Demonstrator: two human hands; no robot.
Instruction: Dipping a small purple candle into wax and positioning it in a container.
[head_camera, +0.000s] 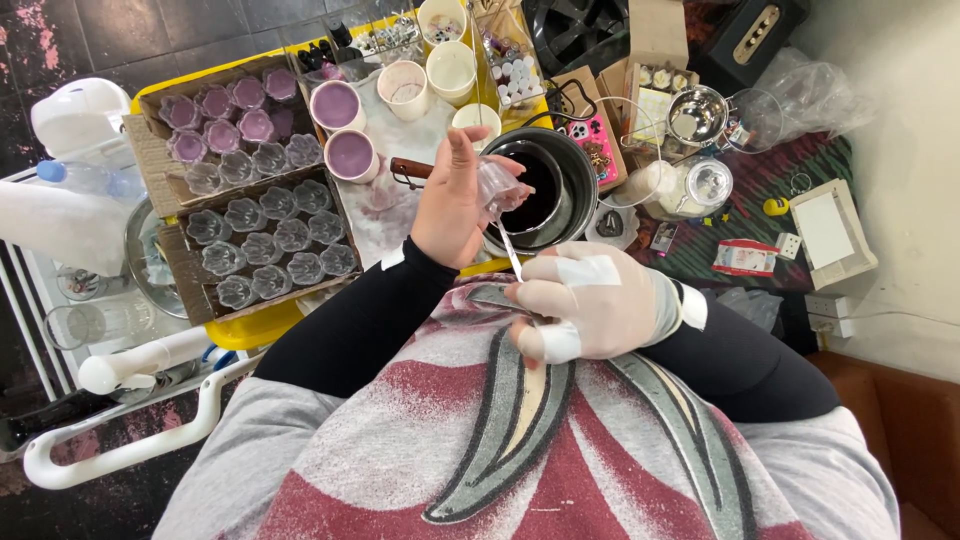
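A cluttered worktop (400, 215) covered with a pale stained sheet is seen from above, beyond the person's grey and red patterned lap.

To the left of the left hand, two cardboard trays (262, 235) are filled with small flower-shaped moulds; the farther ones are filled purple, the nearer ones clear.

Just beyond the hands, a dark metal pot (560, 185) with a wooden handle is seen, dark liquid inside it.

Beyond the left hand, two cups of purple wax (342, 128) are set side by side, with pale empty cups (428, 78) farther off.

To the right of the pot, a glass jar (690, 185) and a small steel bowl (697, 113) are placed.

The left hand (455, 200), bare with a black sleeve, is closed around a small clear mould (500, 190), which is held tilted at the near rim of the pot.

The right hand (595, 300), in a thin pale glove with white tape on the fingers, is pinched narrowly on a thin metal tool (510, 252). The tool's tip is pointed up into the mould held in the left hand.
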